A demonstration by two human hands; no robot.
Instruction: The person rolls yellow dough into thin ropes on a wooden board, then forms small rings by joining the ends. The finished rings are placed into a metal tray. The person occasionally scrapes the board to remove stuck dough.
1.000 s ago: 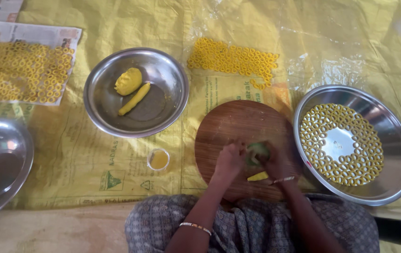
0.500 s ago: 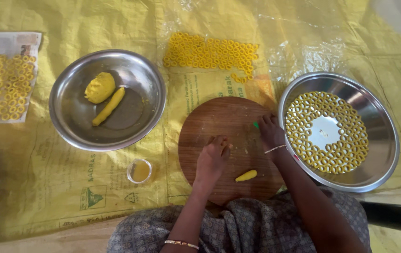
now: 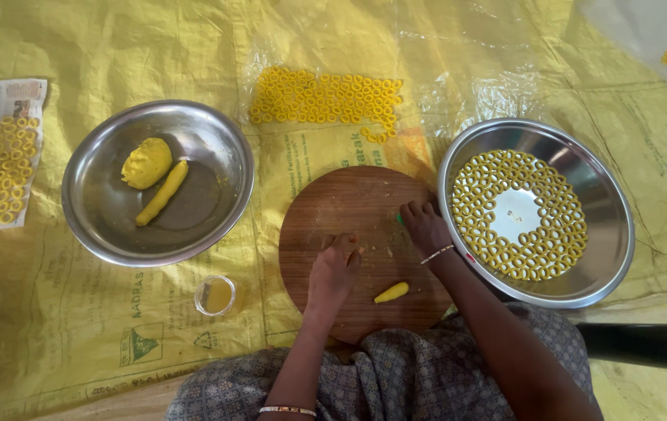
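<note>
Hands rested on the round wooden board. Left hand curled loosely near its middle; right hand pinched something small and green at its right edge.

- Round wooden board: brown, flat on the yellow sheet, just left of the steel plate; faint crumbs and smears of dough on its face.
- Small dough piece: yellow, short tapered roll, lying loose on the board's lower right part, apart from both hands.
- Left hand: palm down at the board's middle, fingers curled over a bit of dough that is mostly hidden.
- Right hand: at the board's right edge, fingertips pressed to the wood beside a small green item, too covered to identify.
</note>
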